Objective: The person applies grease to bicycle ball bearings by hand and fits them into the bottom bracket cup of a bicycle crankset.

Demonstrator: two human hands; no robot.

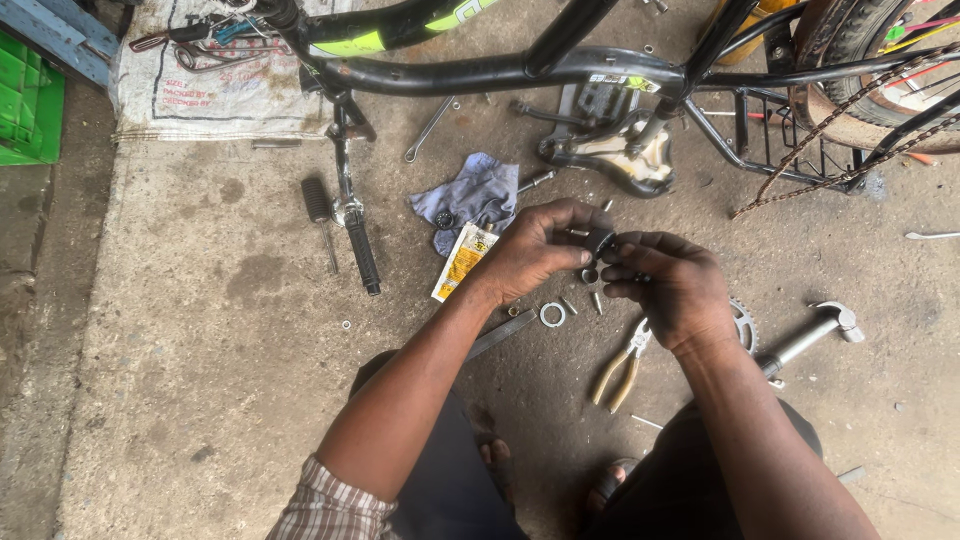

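My left hand (530,250) and my right hand (672,285) meet over the concrete floor and together grip a small dark metal part (598,243). The fingers of both hands close round it, so its shape is mostly hidden. Below the hands lie a metal ring (552,314), a few small bolts (597,302), pliers (622,367) with tan handles and a toothed sprocket (744,325). A yellow and white tube (464,260) rests just left of my left hand.
An upside-down black bicycle frame (470,72) spans the top, with its saddle (615,158) on the floor and a chain (830,135) hanging at the right. A blue rag (472,195), a spanner (430,128), a handlebar grip (362,250), a hammer (812,335), a white sack (215,85).
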